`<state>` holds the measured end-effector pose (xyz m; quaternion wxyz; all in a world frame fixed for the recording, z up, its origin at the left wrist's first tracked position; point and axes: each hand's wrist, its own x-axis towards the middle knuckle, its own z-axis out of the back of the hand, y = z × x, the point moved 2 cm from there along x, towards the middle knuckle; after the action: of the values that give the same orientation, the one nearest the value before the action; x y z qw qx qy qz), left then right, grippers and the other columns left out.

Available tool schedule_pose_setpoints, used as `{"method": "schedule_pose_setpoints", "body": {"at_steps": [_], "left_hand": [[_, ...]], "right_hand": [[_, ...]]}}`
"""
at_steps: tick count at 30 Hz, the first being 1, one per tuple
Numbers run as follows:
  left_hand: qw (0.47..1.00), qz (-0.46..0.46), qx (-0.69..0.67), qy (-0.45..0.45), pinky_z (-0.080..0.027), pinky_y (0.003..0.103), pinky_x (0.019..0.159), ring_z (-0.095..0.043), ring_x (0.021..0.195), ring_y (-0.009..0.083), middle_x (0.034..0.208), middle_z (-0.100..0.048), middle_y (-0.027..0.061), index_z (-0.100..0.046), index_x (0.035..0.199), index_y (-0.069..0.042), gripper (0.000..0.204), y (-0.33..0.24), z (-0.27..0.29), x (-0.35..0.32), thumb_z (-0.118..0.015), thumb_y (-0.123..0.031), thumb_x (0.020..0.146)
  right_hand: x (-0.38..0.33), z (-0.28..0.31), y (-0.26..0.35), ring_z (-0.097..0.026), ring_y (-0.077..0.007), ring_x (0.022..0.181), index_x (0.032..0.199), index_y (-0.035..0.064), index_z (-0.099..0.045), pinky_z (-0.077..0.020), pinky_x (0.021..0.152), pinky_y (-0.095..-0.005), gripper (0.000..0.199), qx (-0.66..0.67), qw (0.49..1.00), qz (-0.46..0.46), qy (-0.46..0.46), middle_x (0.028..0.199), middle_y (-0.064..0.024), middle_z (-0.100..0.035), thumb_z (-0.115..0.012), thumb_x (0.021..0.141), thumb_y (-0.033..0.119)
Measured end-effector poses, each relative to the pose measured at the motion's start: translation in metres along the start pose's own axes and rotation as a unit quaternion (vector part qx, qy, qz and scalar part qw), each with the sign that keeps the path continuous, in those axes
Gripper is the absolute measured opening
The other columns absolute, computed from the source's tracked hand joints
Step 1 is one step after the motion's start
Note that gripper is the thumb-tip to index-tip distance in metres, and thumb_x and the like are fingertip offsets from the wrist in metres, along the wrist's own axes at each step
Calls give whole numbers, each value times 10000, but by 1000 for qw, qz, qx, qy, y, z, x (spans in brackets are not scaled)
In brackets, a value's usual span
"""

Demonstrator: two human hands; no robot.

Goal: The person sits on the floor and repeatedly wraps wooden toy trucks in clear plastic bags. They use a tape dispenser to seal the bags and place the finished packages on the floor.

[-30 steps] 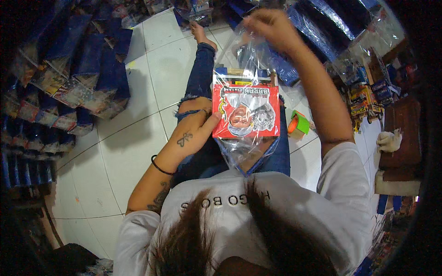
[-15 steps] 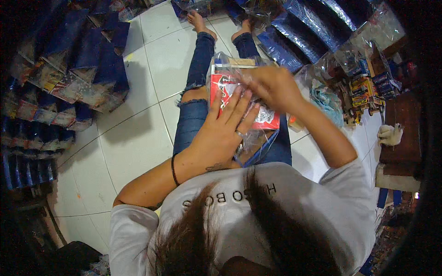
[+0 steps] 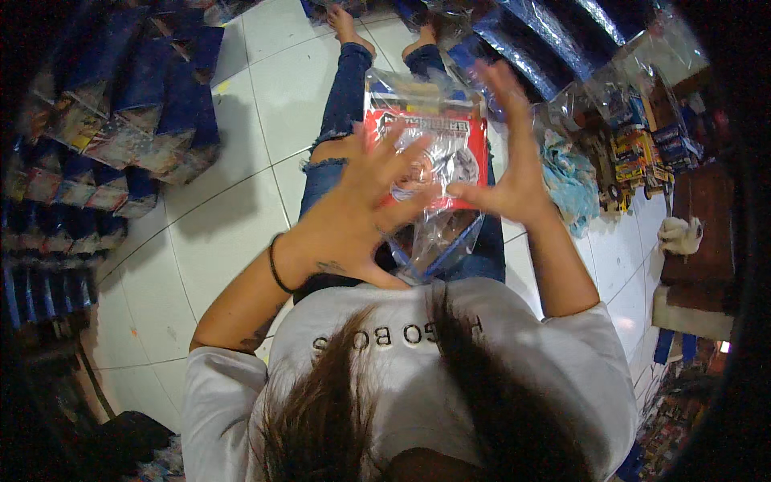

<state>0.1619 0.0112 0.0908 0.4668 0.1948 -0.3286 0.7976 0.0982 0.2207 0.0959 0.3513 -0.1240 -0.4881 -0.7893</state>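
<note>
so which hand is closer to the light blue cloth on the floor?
Right. The right hand is at the right edge of the red toy pack, next to the light blue cloth. The left hand lies flat on the pack's left side, farther away.

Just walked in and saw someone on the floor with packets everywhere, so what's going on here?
A person sits on the white tiled floor with a red toy card inside a clear plastic bag on their lap. The left hand lies flat on the bag, fingers spread. The right hand is open at the bag's right edge, thumb touching it. Stacks of blue packets lie to the left, and bagged toys to the right.
</note>
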Motion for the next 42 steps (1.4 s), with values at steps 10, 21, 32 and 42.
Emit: {"method": "schedule_pose_setpoints", "body": {"at_steps": [10,21,32,42], "left_hand": [[967,241,85,3,-494,337,790,-611,927,232,1108,-645,154,-586,1256,-102,524,112,31,66,-722,-319,799],[963,110,-62,-240,-324,508,1034,-425,1235,368,1387,-410,198,-464,1305,-21,691,46,30,45,-686,-349,739],[978,153,137,34,-117,671,1064,-130,1399,481,1504,-165,294,-311,1442,-57,1162,-10,-29,-2,-791,-530,495],[972,98,163,137,-103,624,1106,-158,1405,425,1498,-206,255,-259,1480,-233,1231,-18,-34,23,-827,-509,424]], "right_hand": [[123,27,-18,-521,-282,1111,1279,32,-452,-381,964,-365,688,20,990,-134,48,1187,-154,-545,-756,716,285],[90,-7,-60,-643,-214,763,1016,27,-680,-489,717,-341,350,-56,972,-159,162,840,-152,-684,-596,906,349],[32,-18,-2,-595,-324,1091,1205,85,-598,-470,932,-375,344,-206,972,52,101,1181,-145,-618,-565,871,163],[-56,-3,25,-386,-340,1323,1223,38,-570,-251,1128,-487,419,-138,976,-5,166,1355,-151,-495,-537,808,75]]}}
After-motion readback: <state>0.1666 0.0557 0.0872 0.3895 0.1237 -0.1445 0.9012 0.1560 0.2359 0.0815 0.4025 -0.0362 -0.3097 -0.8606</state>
